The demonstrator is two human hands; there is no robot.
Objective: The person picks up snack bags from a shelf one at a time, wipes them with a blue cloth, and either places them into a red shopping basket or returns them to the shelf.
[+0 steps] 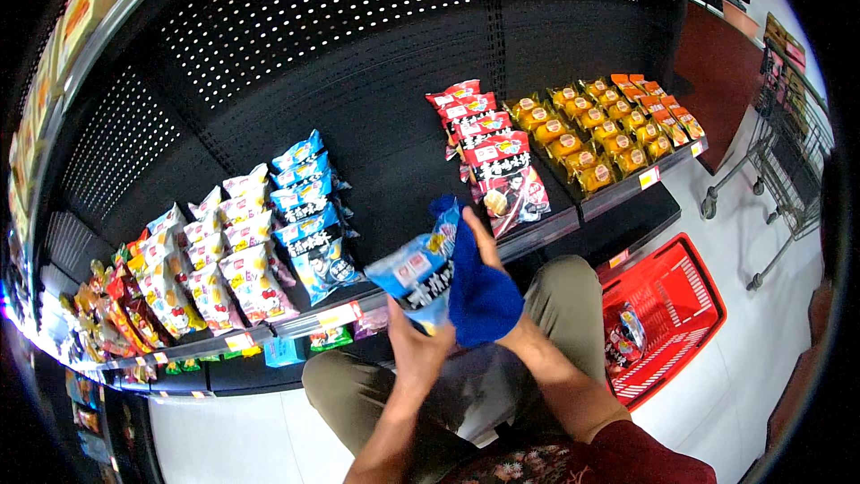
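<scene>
My left hand (pixel 418 346) grips a blue snack bag (pixel 413 275) by its lower side, in front of the shelf edge. In my right hand (pixel 485 242) is a dark blue cloth (pixel 480 302), which lies against the bag's right side and covers part of it. Part of my right hand is hidden by the cloth. Behind the bag, a row of similar blue snack bags (pixel 316 262) stands on the black shelf (pixel 396 195). A row of red snack bags (pixel 507 181) stands to the right.
White snack bags (pixel 252 286) fill the shelf's left part. Yellow wrapped cakes (pixel 594 178) and orange packets (pixel 672 122) sit at the right. A red shopping basket (pixel 705 296) with packets inside stands on the floor by my right knee. Beyond it is a wire shopping cart (pixel 783 178).
</scene>
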